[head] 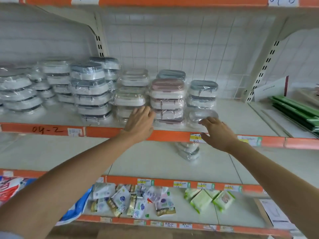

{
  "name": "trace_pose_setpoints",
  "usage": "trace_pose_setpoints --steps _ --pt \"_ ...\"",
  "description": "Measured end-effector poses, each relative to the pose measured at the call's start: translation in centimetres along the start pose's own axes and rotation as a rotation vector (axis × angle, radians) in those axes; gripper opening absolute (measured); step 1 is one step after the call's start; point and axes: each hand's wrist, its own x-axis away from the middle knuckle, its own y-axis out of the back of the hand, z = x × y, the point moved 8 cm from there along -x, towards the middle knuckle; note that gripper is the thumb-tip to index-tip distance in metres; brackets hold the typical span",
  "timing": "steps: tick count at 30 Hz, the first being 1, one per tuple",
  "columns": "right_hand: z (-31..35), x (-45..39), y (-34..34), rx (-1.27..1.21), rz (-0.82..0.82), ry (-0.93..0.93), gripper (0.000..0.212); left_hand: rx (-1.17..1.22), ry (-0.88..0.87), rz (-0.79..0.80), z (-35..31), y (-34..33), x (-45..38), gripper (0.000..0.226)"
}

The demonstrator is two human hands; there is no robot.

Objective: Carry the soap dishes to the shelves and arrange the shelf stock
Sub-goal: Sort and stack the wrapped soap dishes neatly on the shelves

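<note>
Both hands reached to the orange-edged shelf (107, 131). The left hand (140, 122), fingers straight, touched a white wrapped soap-dish stack (129, 99). The right hand (218, 131), relaxed and holding nothing, hovered near three grey-lidded dishes (202, 99). Two more dishes (189, 150) lay on the shelf below.

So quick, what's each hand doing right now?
Left hand: open, at the wrapped white soap dish stack.
Right hand: open, holding nothing.

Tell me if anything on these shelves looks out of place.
Yes: a small pile of wrapped soap dishes sits alone on the shelf below, apart from the main stacks. The rightmost stack's bottom dish sits askew.
</note>
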Motion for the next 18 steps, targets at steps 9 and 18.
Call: trace_pose_setpoints --steps 9,18 --pt "-2.8 6.3 -11.9 -0.072 0.274 0.019 0.051 0.235 -0.363 0.282 -12.1 -8.2 5.1 0.038" --pt "-8.8 0.7 -24.1 -0.157 0.165 -0.111 0.068 0.320 -0.129 0.375 -13.9 -24.7 0.3 0.045"
